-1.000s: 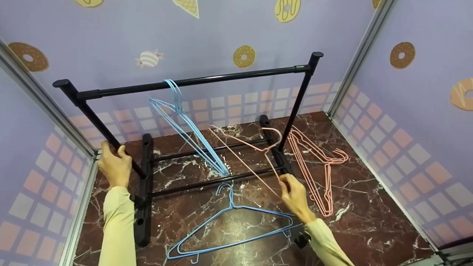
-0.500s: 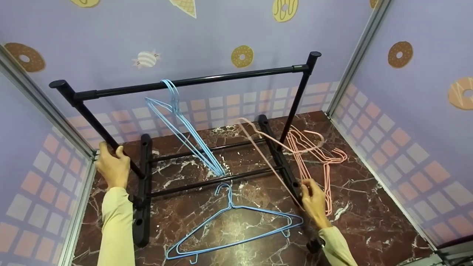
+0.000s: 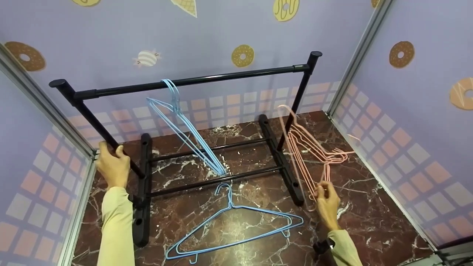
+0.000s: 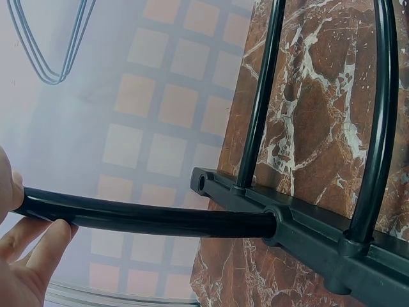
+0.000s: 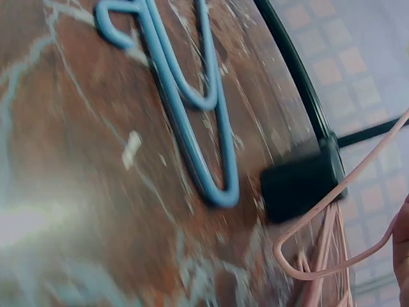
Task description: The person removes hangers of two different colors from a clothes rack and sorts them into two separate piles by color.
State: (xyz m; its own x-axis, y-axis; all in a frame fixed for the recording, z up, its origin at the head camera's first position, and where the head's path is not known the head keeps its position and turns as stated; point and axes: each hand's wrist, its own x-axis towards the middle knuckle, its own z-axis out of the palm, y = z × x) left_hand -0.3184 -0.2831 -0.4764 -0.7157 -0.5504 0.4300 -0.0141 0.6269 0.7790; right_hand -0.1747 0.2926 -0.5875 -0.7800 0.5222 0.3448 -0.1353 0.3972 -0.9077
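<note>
My left hand point(image 3: 114, 165) grips the left post point(image 3: 94, 120) of a black clothes rack; the left wrist view shows its fingers point(image 4: 50, 252) around the tube. At the right, my right hand point(image 3: 328, 203) pinches a pink clothes hanger point(image 5: 319, 275) by its lower side. That hanger is tilted, beyond the rack's right foot point(image 3: 290, 181), and overlaps other pink hangers point(image 3: 329, 162) on the floor in the head view. Whether it touches them I cannot tell. Several light blue hangers point(image 3: 196, 135) hang from the rack's top bar point(image 3: 229, 77).
Blue hangers point(image 3: 236, 242) lie on the dark marbled floor point(image 3: 207, 229) in front of the rack. Two low crossbars point(image 3: 218, 181) join the rack's feet. Patterned purple walls point(image 3: 207, 40) enclose the back and sides.
My right hand has carried the pink hanger rightward, from inside the rack to over the pink hangers on the floor. The left hand keeps its grip on the post.
</note>
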